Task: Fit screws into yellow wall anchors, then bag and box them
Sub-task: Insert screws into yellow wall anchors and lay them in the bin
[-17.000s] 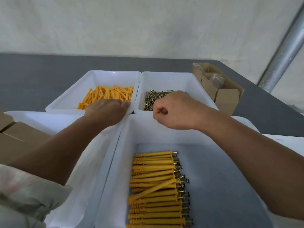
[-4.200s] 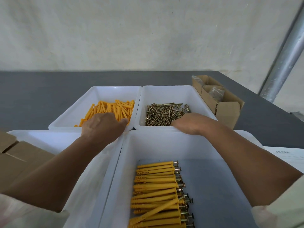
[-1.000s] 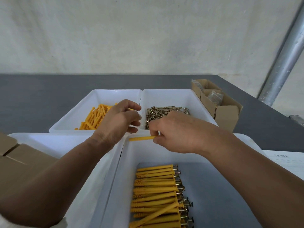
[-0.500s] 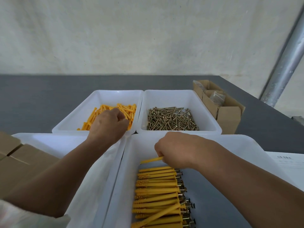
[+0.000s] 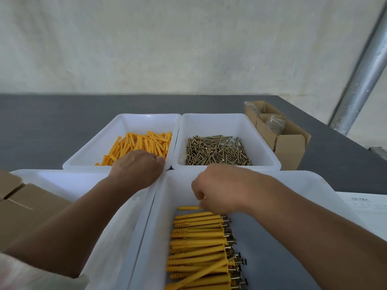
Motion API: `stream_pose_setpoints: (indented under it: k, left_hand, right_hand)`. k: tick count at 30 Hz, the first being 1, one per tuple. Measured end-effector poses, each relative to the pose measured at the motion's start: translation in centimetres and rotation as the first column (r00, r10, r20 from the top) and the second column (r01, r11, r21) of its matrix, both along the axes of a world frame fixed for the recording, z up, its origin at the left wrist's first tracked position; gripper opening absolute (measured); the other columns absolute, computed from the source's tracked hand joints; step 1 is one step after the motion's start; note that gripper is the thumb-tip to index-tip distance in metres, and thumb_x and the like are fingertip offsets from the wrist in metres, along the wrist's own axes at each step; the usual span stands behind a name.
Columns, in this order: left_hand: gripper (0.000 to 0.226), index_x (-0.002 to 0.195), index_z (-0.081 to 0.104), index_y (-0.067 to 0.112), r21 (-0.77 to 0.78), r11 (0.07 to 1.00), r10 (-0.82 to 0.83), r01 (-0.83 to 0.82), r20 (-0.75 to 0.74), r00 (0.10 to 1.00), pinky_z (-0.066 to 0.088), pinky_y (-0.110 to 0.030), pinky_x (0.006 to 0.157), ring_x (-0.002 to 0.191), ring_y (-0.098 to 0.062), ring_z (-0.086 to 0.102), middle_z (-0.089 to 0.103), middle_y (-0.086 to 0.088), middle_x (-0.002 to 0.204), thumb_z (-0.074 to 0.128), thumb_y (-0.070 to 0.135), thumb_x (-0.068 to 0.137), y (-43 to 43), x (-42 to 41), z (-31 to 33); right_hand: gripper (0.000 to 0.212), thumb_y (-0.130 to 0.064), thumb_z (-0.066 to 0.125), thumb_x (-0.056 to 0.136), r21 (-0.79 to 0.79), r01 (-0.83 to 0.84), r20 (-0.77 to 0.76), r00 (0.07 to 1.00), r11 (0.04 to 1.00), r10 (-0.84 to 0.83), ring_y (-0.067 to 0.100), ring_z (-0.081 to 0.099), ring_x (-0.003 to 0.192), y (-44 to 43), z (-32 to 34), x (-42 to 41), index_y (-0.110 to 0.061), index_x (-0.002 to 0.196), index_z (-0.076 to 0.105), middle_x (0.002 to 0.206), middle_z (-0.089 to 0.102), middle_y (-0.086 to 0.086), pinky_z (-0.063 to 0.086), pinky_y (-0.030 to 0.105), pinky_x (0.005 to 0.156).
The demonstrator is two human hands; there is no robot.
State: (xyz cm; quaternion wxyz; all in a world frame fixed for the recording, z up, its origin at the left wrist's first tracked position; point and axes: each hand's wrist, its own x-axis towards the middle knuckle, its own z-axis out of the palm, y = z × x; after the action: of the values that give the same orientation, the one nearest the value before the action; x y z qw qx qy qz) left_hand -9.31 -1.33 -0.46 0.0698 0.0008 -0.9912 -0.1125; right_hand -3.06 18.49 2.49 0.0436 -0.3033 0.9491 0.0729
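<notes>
Our right hand (image 5: 222, 191) reaches into the near right tray (image 5: 314, 178), fingers curled and pinching one end of a yellow anchor (image 5: 188, 207). The anchor lies level, just beyond the far end of the row of fitted anchors (image 5: 199, 237), whose screw heads point right. Our left hand (image 5: 137, 168) hangs knuckles up over the near edge of the far left tray (image 5: 146, 122), above the loose anchors (image 5: 142, 143). Its fingers are curled under and hidden, so we cannot tell whether it holds anything. Beside that tray, touching it, the far right tray (image 5: 211, 122) holds the screws (image 5: 215, 151). All trays stand on the grey counter (image 5: 52, 126). Near the counter's right edge we see an open cardboard box (image 5: 291, 149) with clear bags (image 5: 274, 122) inside, and a sheet of paper (image 5: 368, 206) nearer us. A second cardboard box (image 5: 21, 206) sits in the near left tray (image 5: 62, 178).
</notes>
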Motion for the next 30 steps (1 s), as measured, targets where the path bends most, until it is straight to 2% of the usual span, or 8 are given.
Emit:
stream_pose_setpoints:
  k: [3, 8, 11, 13, 15, 21, 26, 30]
  left_hand:
    - [0.043, 0.064, 0.049, 0.017, -0.088, 0.996, -0.025, 0.025, -0.001, 1.0, 0.029, -0.028, 0.054, 0.067, -0.011, 0.044, 0.051, -0.002, 0.074, 0.032, 0.034, 0.1, 0.1, 0.1, 0.2]
    - [0.041, 0.066, 0.04, 0.017, -0.175, 0.979, -0.107, 0.107, 0.012, 0.994, 0.03, -0.027, 0.054, 0.067, -0.012, 0.043, 0.048, -0.001, 0.071, 0.027, 0.029, 0.103, 0.2, 0.1, 0.3]
    - [0.042, 0.068, 0.045, 0.018, -0.157, 0.982, -0.102, 0.107, 0.038, 0.994, 0.033, -0.029, 0.058, 0.07, -0.014, 0.046, 0.049, -0.001, 0.072, 0.026, 0.031, 0.103, 0.1, 0.0, 0.3]
    - [0.043, 0.068, 0.046, 0.017, -0.148, 0.984, -0.095, 0.1, 0.041, 0.995, 0.035, -0.03, 0.06, 0.071, -0.015, 0.047, 0.051, -0.001, 0.073, 0.026, 0.031, 0.103, 0.2, 0.0, 0.2]
    - [0.045, 0.067, 0.05, 0.016, -0.114, 0.99, -0.077, 0.081, 0.041, 0.996, 0.034, -0.03, 0.06, 0.071, -0.015, 0.049, 0.053, -0.002, 0.073, 0.028, 0.034, 0.102, 0.1, -0.2, 0.2]
    - [0.039, 0.074, 0.057, 0.013, -0.051, 0.997, -0.05, 0.051, 0.018, 0.999, 0.035, -0.031, 0.063, 0.074, -0.019, 0.051, 0.055, -0.002, 0.074, 0.033, 0.032, 0.1, -0.2, -0.2, 0.1]
    - [0.035, 0.068, 0.052, 0.014, 0.007, 1.0, -0.029, 0.029, -0.006, 1.0, 0.029, -0.028, 0.053, 0.067, -0.013, 0.047, 0.055, -0.001, 0.072, 0.04, 0.029, 0.097, 0.0, 0.1, 0.6]
    - [0.035, 0.077, 0.057, 0.011, -0.108, 0.994, -0.032, 0.031, -0.005, 0.999, 0.034, -0.029, 0.06, 0.071, -0.019, 0.049, 0.051, 0.0, 0.07, 0.036, 0.029, 0.098, 0.3, 0.3, 1.0]
  right_hand:
    - [0.03, -0.04, 0.05, 0.095, -0.203, -0.011, -0.157, 0.987, 0.979, -0.021, 0.013, 0.054, 0.072, 0.7, 1.4, -1.0, -0.019, 0.081, 0.066, 0.07, 0.058, -0.006, 0.05, 0.032, 0.066]
    - [0.049, -0.052, 0.033, 0.1, -0.429, 0.196, -0.181, 0.938, 0.882, -0.297, 0.008, 0.042, 0.06, 3.2, 0.0, -4.2, -0.022, 0.064, 0.045, 0.063, 0.048, -0.005, 0.023, 0.028, 0.051]
    - [0.06, -0.062, 0.013, 0.099, -0.331, 0.36, 0.028, 0.928, 0.873, -0.372, 0.018, 0.056, 0.082, 4.5, -1.7, -5.1, -0.024, 0.074, 0.053, 0.077, 0.056, -0.002, 0.038, 0.032, 0.067]
    - [0.075, -0.068, 0.003, 0.094, -0.246, 0.429, 0.11, 0.903, 0.869, -0.415, 0.025, 0.057, 0.108, 5.0, -2.3, -5.5, -0.028, 0.106, 0.065, 0.105, 0.065, 0.002, 0.044, 0.038, 0.085]
    - [0.086, -0.073, 0.001, 0.09, -0.203, 0.473, 0.152, 0.88, 0.857, -0.45, 0.026, 0.052, 0.121, 5.1, -2.3, -5.9, -0.026, 0.132, 0.059, 0.13, 0.06, 0.005, 0.042, 0.042, 0.094]
    - [0.087, -0.077, 0.007, 0.089, -0.156, 0.568, 0.319, 0.803, 0.808, -0.502, 0.027, 0.03, 0.144, 4.9, -1.9, -6.6, -0.022, 0.149, 0.04, 0.158, 0.031, 0.005, 0.026, 0.044, 0.111]
    - [0.088, -0.078, 0.013, 0.089, -0.187, 0.605, 0.357, 0.775, 0.774, -0.521, 0.028, 0.026, 0.146, 5.1, -1.9, -6.6, -0.019, 0.151, 0.034, 0.16, 0.027, 0.006, 0.024, 0.043, 0.113]
    - [0.086, -0.077, 0.013, 0.09, -0.185, 0.596, 0.341, 0.784, 0.781, -0.518, 0.028, 0.03, 0.144, 5.1, -1.9, -6.6, -0.02, 0.149, 0.038, 0.158, 0.031, 0.006, 0.027, 0.042, 0.11]
